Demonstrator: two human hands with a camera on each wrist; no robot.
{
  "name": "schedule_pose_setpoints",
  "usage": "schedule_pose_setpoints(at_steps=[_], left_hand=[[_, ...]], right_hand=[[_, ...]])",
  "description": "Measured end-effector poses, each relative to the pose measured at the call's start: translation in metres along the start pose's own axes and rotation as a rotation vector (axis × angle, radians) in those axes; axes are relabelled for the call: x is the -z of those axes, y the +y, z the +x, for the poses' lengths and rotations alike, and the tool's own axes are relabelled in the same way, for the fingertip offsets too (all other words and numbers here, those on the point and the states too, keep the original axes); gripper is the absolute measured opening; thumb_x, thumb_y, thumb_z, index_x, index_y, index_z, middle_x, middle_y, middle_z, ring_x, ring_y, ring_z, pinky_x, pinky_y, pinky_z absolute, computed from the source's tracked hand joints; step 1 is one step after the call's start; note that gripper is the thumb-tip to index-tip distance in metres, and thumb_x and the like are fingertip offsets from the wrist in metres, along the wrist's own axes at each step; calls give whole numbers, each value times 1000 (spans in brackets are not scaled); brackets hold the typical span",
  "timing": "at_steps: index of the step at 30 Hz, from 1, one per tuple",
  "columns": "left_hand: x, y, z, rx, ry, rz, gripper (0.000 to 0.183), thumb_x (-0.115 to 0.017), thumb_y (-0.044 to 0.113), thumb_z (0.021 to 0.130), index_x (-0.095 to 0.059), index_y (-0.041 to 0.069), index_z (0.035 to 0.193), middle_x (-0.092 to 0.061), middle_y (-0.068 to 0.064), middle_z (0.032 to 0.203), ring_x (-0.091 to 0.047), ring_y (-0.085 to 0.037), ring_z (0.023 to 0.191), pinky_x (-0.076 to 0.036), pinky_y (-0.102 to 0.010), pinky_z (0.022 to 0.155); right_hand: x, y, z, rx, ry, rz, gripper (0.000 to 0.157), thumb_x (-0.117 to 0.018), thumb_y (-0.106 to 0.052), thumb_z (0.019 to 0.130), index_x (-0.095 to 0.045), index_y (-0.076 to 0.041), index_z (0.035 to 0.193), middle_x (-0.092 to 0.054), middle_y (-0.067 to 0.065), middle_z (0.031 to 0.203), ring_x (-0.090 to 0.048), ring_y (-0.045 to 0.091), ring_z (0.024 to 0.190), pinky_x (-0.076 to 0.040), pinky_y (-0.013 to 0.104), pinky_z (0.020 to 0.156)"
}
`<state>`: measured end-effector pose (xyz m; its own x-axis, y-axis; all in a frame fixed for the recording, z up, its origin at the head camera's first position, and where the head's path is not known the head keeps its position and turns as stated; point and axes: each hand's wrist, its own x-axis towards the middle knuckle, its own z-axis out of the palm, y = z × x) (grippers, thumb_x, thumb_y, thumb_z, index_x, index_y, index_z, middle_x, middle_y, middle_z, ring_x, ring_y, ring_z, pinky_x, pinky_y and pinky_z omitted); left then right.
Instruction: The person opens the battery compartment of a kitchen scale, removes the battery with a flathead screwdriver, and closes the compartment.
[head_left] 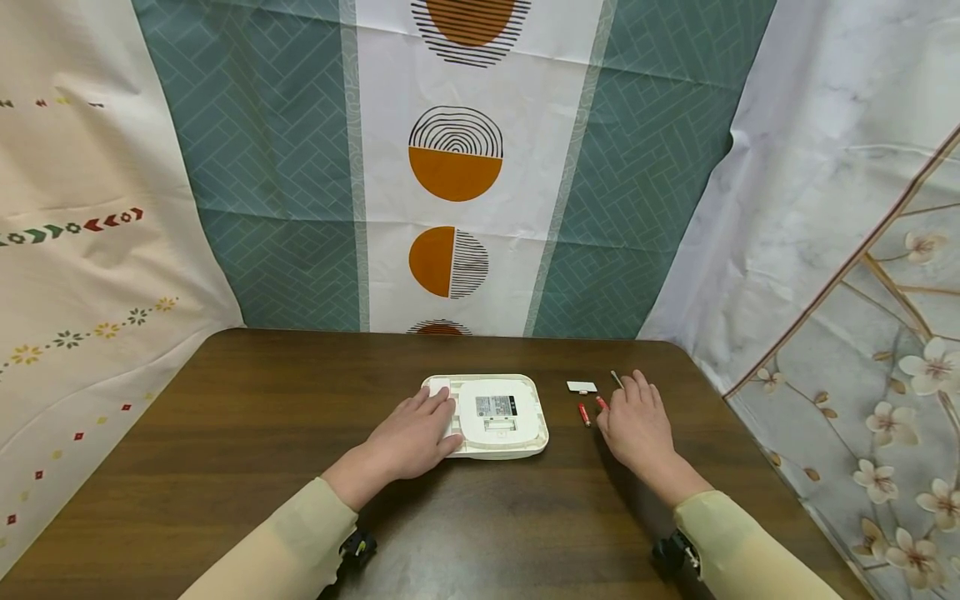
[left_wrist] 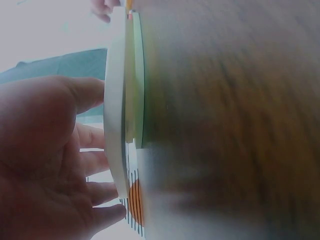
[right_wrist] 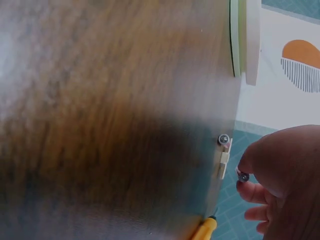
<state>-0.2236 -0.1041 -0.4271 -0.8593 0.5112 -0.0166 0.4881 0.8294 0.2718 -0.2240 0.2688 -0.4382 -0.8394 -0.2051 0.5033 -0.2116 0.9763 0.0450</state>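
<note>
A flat white device with rounded corners lies underside up, a printed label and a small battery slot facing upward. My left hand rests on its left end with fingers spread and fairly straight; in the left wrist view the fingertips touch its rim. To the right of the device, my right hand pinches a small red battery between thumb and forefinger, just over the table. Another red battery lies on the table nearby, beside a small white battery cover.
A screwdriver's metal shaft shows beyond my right fingers, and its yellow handle appears in the right wrist view. The brown wooden table ends against hanging patterned cloths at the back and sides.
</note>
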Motion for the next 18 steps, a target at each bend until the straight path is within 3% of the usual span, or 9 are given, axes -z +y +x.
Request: schedule_pose_setpoints(at_steps=[18], left_hand=[[1, 0, -1, -1, 2, -5, 67, -62, 40, 114, -47, -2, 165, -36, -19, 176, -26, -46, 165, -26, -60, 131]], right_hand=[[-8, 5, 3, -37, -156, -6, 22, -64, -8, 97, -63, 14, 98, -61, 37, 138, -45, 56, 149, -37, 68, 121]])
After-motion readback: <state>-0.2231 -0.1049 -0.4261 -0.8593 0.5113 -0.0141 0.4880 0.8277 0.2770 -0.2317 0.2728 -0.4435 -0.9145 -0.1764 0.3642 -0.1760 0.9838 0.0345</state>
